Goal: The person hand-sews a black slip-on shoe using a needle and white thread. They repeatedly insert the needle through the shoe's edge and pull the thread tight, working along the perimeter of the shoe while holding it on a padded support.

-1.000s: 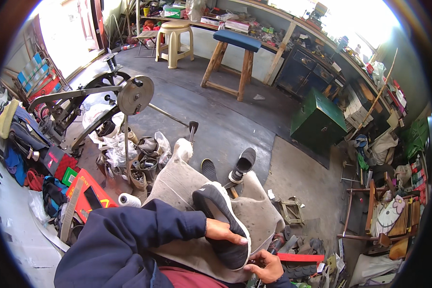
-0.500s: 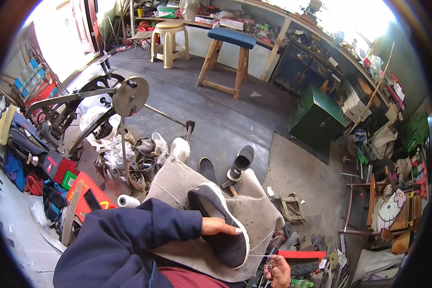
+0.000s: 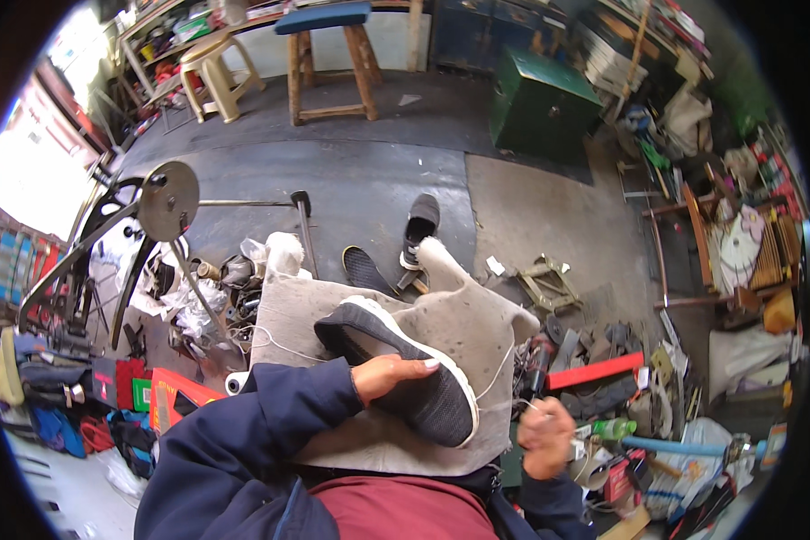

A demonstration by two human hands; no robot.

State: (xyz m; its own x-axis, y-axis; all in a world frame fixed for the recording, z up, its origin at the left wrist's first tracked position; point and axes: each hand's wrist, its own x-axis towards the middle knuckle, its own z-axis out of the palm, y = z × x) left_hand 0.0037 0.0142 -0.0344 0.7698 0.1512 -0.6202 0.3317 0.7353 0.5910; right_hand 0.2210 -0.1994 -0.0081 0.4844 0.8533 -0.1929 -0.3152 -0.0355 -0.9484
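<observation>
A dark grey knit shoe [image 3: 427,400] with a white sole edge lies tilted across the beige cloth [image 3: 472,317] on my lap. My left hand [image 3: 389,376] grips its side, the thumb pressed along the white edge and the fingers hidden underneath. White thread [image 3: 497,376] comes from the sole edge near the toe and curves over the cloth to the right. Off the shoe's right side, my right hand [image 3: 546,438] is a closed, slightly blurred fist with the thread at its fingers. Another loop of thread lies left of the shoe.
Beyond the cloth are a dark shoe [image 3: 421,225] and a dark sole [image 3: 367,270] with a yellow edge. A machine with a metal wheel [image 3: 168,202] stands left. Scraps and a red strip [image 3: 596,370] crowd the right. Stools and a green box [image 3: 546,103] stand farther back.
My view has shifted, so the room appears higher and farther left. My right hand has moved up and outward from the shoe, pulling on the thread. My left hand keeps its hold.
</observation>
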